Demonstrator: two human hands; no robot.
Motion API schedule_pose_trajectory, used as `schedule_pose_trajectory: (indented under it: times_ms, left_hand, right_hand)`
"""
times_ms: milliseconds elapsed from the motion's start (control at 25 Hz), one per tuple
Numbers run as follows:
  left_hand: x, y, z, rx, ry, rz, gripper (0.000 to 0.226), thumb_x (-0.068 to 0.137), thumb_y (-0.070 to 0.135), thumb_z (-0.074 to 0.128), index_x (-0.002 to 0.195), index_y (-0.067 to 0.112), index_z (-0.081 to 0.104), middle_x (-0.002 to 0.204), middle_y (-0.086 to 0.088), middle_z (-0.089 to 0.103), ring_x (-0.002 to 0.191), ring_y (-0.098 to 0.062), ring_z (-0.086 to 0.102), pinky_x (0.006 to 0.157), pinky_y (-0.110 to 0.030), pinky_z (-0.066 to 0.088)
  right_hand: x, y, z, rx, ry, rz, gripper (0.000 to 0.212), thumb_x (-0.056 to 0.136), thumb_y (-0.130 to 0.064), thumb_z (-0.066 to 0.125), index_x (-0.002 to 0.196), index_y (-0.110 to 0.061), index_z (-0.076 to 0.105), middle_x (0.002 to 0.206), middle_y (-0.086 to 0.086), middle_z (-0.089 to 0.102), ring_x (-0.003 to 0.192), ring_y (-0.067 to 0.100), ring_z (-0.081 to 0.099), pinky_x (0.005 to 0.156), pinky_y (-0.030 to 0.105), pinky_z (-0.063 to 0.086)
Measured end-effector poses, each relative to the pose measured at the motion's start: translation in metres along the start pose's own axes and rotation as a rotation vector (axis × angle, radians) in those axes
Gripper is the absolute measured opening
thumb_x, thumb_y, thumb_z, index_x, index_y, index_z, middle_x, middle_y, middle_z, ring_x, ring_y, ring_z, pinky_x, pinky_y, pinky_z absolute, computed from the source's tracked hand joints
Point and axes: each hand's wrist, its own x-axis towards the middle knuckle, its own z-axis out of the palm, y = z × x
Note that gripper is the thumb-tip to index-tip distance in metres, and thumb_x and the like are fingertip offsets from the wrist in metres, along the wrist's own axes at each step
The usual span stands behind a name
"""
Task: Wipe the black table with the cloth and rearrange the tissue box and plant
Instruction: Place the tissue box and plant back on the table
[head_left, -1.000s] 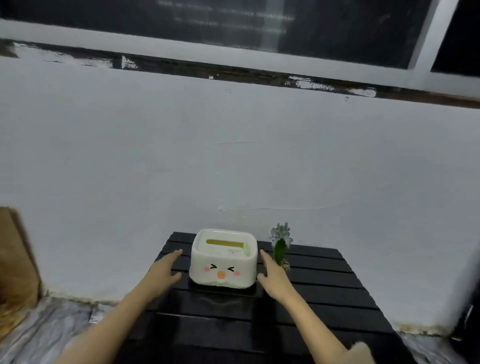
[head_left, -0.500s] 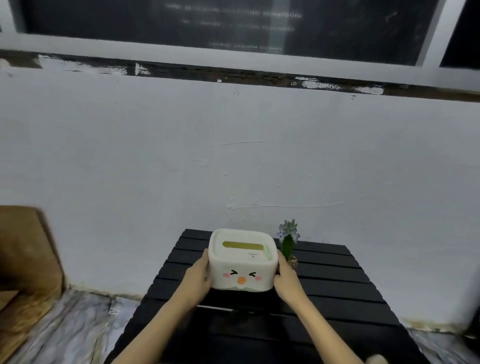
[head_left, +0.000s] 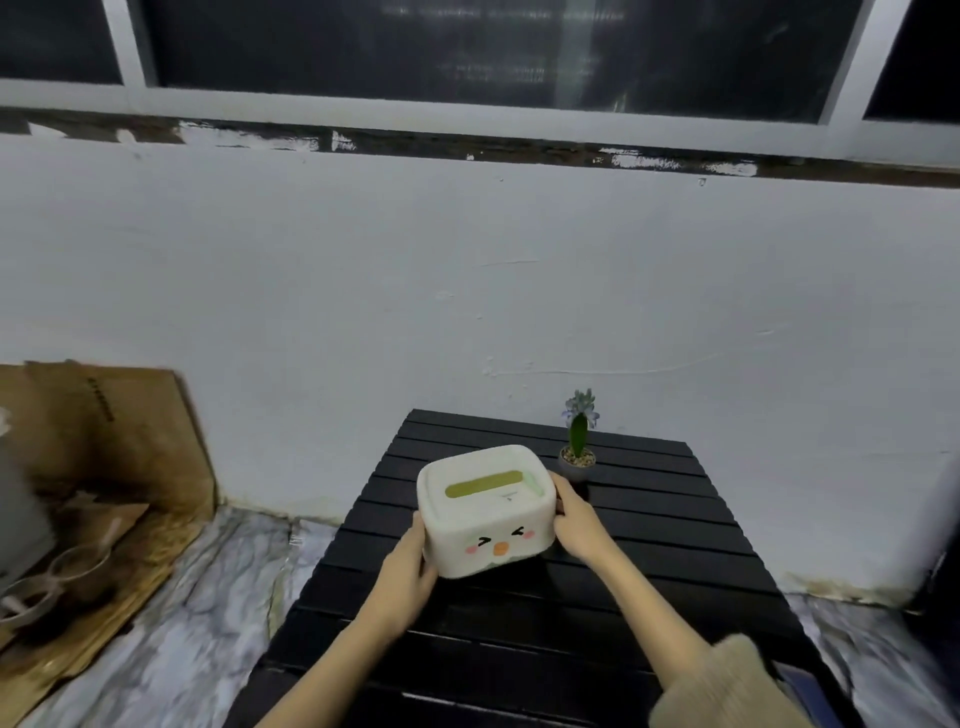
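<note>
Change vs. 1 s ago: both hands were flat beside the tissue box (head_left: 485, 512), which sat on the table (head_left: 649, 561). Now the left hand (head_left: 410, 571) and right hand (head_left: 576, 522) clamp its two sides and the box is tilted, apparently lifted clear of the slats, face print toward the person. It has also moved toward the person and a bit left.

Meaning, as a judgement: box removal is under way to free the surface for wiping. No cloth is in view; wiping not yet started.

Plant (head_left: 577, 452) stands upright at approx. 1 o'clock of the box, just beside the right-hand fingertips, not touching as far as can be told. Risk: knocking it on any swing to the right.

Room: table rear edge sits against the wall (head_left: 467, 286) at 12 o'clock, so no exit there. Left edge at 9 o'clock opens onto bare floor (head_left: 218, 597); cardboard (head_left: 104, 441) lies well apart beyond. The 6 o'clock slats are free.
</note>
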Motion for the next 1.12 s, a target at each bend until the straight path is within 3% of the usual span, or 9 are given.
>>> schedule_pose_trajectory:
  times_ms: [120, 200, 320, 400, 480, 760, 1120]
  left_hand:
    - [-0.008, -0.005, 0.0, -0.003, -0.025, -0.011, 0.056, 0.09, 0.011, 0.043, 0.141, 0.024, 0.025, 0.11, 0.032, 0.047, 0.098, 0.012, 0.053, 0.082, 0.003, 0.037]
    - [-0.009, -0.001, -0.005, -0.002, -0.072, 0.015, 0.061, 0.089, 0.008, 0.045, 0.138, 0.035, 0.019, 0.113, 0.039, 0.033, 0.105, 0.022, 0.04, 0.088, 0.004, 0.029]
    - [-0.006, -0.012, -0.013, 0.036, -0.153, -0.014, 0.073, 0.085, -0.001, 0.044, 0.135, 0.036, 0.005, 0.134, 0.028, 0.025, 0.129, 0.005, 0.022, 0.108, -0.013, 0.017]
    - [-0.002, -0.028, -0.018, 0.073, -0.122, -0.055, 0.071, 0.086, 0.001, 0.045, 0.144, 0.024, 0.01, 0.151, 0.007, 0.021, 0.141, -0.008, 0.01, 0.116, -0.025, 0.012]
    - [0.001, -0.042, -0.022, 0.097, -0.089, -0.096, 0.067, 0.088, 0.004, 0.045, 0.145, 0.019, 0.013, 0.155, -0.002, 0.019, 0.145, -0.016, 0.01, 0.117, -0.029, 0.013]
    - [0.004, -0.066, -0.011, 0.121, -0.036, -0.132, 0.059, 0.09, 0.006, 0.046, 0.144, 0.015, 0.023, 0.154, -0.008, 0.026, 0.144, -0.018, 0.014, 0.117, -0.032, 0.017]
    - [0.005, -0.076, -0.001, 0.262, -0.041, -0.092, 0.057, 0.092, 0.014, 0.041, 0.144, 0.02, 0.019, 0.155, -0.001, 0.024, 0.144, -0.013, 0.014, 0.115, -0.03, 0.018]
  right_hand:
    - [-0.003, 0.011, 0.007, 0.025, -0.021, 0.032, 0.066, 0.083, 0.012, 0.034, 0.14, -0.023, 0.029, 0.139, 0.009, 0.047, 0.127, 0.023, 0.043, 0.104, 0.042, 0.04]
    - [-0.005, 0.018, 0.009, 0.064, -0.028, 0.052, 0.069, 0.082, 0.015, 0.032, 0.139, -0.022, 0.029, 0.14, 0.009, 0.045, 0.129, 0.023, 0.041, 0.104, 0.042, 0.04]
    - [0.0, 0.024, 0.004, 0.101, -0.039, 0.097, 0.07, 0.082, 0.019, 0.03, 0.141, -0.019, 0.027, 0.146, 0.009, 0.038, 0.133, 0.021, 0.036, 0.109, 0.042, 0.036]
    - [0.007, 0.03, -0.003, 0.085, -0.024, 0.138, 0.066, 0.085, 0.018, 0.029, 0.143, -0.013, 0.021, 0.151, 0.01, 0.028, 0.137, 0.023, 0.029, 0.114, 0.04, 0.027]
    - [0.012, 0.038, -0.012, 0.065, 0.015, 0.169, 0.058, 0.09, 0.01, 0.033, 0.143, -0.01, 0.02, 0.152, 0.011, 0.026, 0.139, 0.024, 0.026, 0.114, 0.038, 0.023]
    - [0.03, 0.066, -0.025, -0.021, 0.115, 0.225, 0.058, 0.092, -0.011, 0.049, 0.143, -0.01, 0.02, 0.151, 0.011, 0.029, 0.137, 0.026, 0.03, 0.113, 0.039, 0.027]
    - [0.098, 0.096, -0.024, -0.156, 0.288, 0.258, 0.084, 0.083, -0.024, 0.066, 0.144, -0.009, 0.011, 0.154, 0.012, 0.018, 0.141, 0.029, 0.019, 0.114, 0.042, 0.022]
